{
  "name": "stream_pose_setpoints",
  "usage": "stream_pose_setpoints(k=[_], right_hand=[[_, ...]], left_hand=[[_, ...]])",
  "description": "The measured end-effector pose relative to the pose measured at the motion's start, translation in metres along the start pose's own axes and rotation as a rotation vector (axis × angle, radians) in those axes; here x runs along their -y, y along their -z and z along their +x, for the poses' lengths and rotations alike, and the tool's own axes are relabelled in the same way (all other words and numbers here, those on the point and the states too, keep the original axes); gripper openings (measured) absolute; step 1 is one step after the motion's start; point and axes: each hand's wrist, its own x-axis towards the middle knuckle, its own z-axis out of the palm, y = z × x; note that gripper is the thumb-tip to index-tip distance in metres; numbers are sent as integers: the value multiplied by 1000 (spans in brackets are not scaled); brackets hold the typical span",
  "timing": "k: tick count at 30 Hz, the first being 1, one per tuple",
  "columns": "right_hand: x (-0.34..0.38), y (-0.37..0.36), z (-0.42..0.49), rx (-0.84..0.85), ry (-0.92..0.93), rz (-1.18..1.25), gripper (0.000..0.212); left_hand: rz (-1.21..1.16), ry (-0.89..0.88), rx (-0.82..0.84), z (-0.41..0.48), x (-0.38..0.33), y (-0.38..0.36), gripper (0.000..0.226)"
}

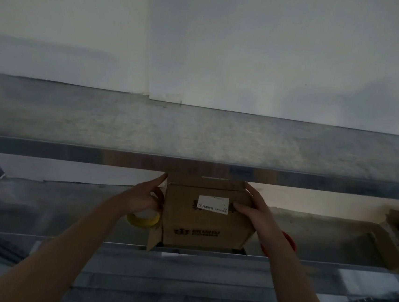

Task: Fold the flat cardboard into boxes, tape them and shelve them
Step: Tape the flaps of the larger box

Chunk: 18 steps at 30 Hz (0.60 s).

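Cardboard box [205, 222] sits on lower shelf [42, 206], at 6 o'clock from frame centre. Its top is just under the upper shelf rail [71, 152], a tight fit there. Its bottom-left flap hangs past the shelf's front edge. Bare shelf surface shows at the box's 9 o'clock. Another carton [397, 233] is at 3 o'clock, well apart.

Left hand [143, 200] is at the box's 9 o'clock. Its index is straight on the top corner and its other fingers curl round the yellow tape roll [143, 221].

Right hand [257, 213] is at 3 o'clock, with fingers flat along the side and thumb on the front face.

Orange item [291, 241] is behind the right wrist; cannot tell what it is.
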Motion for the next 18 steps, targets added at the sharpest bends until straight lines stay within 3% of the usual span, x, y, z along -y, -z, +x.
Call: stream_pose_setpoints(k=[12,18], right_hand=[[-6,-2,-5,30,45,-27,63],[-9,-2,-9,50,63,-135,74]], left_hand=[[82,5,-3,-2,2,1,105],[93,-24,-7,-8,4,-2,108]])
